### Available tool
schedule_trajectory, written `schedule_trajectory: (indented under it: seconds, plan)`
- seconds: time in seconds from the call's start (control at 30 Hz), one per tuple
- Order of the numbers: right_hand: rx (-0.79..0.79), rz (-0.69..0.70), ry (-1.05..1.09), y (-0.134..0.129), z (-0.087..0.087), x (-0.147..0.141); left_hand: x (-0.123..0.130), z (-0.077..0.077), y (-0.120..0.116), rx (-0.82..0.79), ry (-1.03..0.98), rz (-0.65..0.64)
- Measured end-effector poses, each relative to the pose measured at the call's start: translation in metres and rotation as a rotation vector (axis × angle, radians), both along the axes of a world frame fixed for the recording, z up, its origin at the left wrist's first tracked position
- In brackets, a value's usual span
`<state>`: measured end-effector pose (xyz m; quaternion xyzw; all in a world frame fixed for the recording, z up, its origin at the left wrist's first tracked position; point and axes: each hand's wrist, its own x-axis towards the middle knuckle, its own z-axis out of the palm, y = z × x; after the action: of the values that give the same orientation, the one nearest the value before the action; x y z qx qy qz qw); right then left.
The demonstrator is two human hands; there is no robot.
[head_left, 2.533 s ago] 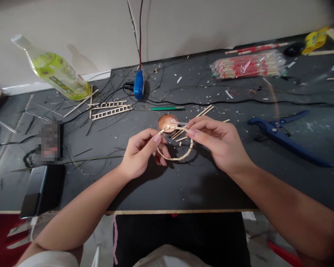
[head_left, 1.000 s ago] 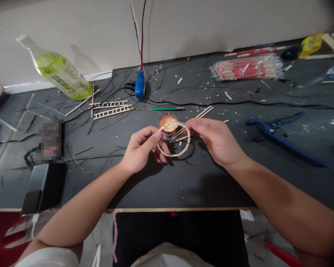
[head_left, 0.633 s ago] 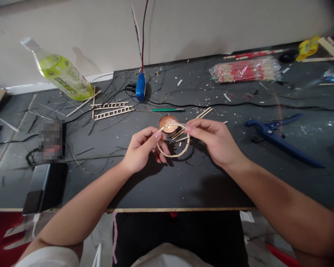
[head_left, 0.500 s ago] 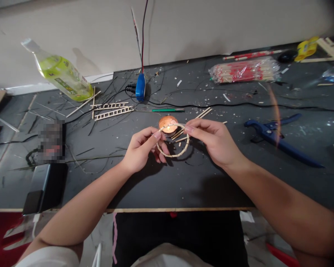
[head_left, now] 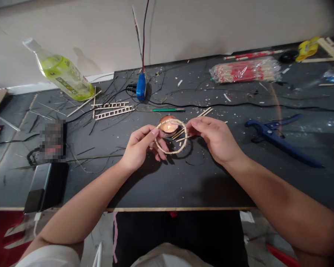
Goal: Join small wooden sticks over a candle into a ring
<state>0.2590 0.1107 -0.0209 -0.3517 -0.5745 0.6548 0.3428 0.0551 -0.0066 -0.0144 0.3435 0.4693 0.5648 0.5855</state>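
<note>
A ring of thin jointed wooden sticks [head_left: 172,152] hangs in front of me, and its upper arc passes over a lit tealight in a copper cup [head_left: 168,127]. My left hand [head_left: 140,146] pinches the ring's left side between thumb and fingers. My right hand [head_left: 213,138] holds its right side at the fingertips. The flame shows inside the ring, with its wood close above the cup. Loose short sticks [head_left: 180,134] lie beside the cup, partly behind the ring.
The black tabletop [head_left: 183,189] is littered with shavings and cables. Stick ladders [head_left: 114,111], a green cutter [head_left: 168,109], blue pliers [head_left: 278,140], a bagged bundle of sticks [head_left: 245,70], a green bottle [head_left: 61,76] and a blue plug [head_left: 140,87] surround my hands.
The ring has swung up and left, and now surrounds the flame in view. My hands have drawn slightly closer to the candle, and the view has shifted a little.
</note>
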Motion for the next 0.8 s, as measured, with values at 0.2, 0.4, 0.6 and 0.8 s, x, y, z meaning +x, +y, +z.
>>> schedule_trajectory:
  seconds: [0.2, 0.4, 0.6, 0.8]
  plan:
    - [-0.031, 0.063, 0.022, -0.0012, 0.0010, 0.0003, -0.0038, -0.0012, 0.0015, 0.032, -0.050, 0.042]
    - [0.021, 0.157, 0.054, -0.0035, 0.0017, -0.0012, -0.0033, -0.0001, 0.0009, 0.032, -0.035, 0.058]
    - [0.079, 0.141, 0.002, -0.0042, 0.0020, -0.0015, -0.0024, 0.0017, 0.0006, -0.001, -0.009, 0.056]
    - [0.097, 0.132, 0.019, -0.0042, 0.0011, -0.0016, -0.0032, 0.0004, 0.0019, -0.018, -0.019, 0.039]
